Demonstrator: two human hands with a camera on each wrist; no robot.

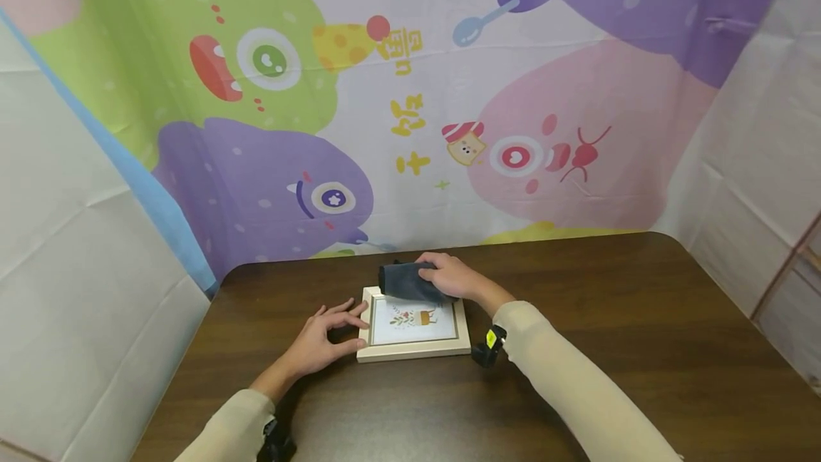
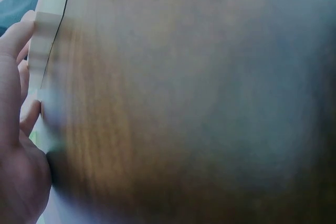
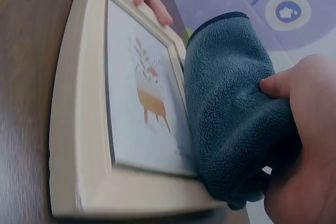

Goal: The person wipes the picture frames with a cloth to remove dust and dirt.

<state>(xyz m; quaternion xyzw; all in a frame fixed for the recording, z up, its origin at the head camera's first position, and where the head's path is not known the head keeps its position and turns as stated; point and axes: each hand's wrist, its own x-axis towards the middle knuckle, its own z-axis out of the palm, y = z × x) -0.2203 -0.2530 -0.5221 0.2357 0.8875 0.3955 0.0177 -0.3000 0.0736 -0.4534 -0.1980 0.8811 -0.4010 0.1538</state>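
Observation:
A cream picture frame (image 1: 417, 353) lies flat on the dark wooden table, and its picture (image 3: 149, 95) shows a potted plant on a legged stand. My left hand (image 1: 316, 341) rests at the frame's left side, fingers spread and fingertips on the border. In my right hand (image 1: 454, 278) is a folded dark teal cloth (image 3: 228, 95), gripped with the thumb on top. The cloth lies over the far right part of the frame, covering some of the far border and the picture's upper edge. The left wrist view is mostly blurred; the left fingers (image 2: 13, 43) show at its left edge.
The brown table (image 1: 577, 376) has rounded far corners. Behind it hangs a curtain (image 1: 436, 91) printed with cartoon monsters, close to the table's far edge. Pale cloth sheets (image 1: 58, 234) hang on both sides. Black wrist devices (image 1: 489, 348) sit at both sleeves.

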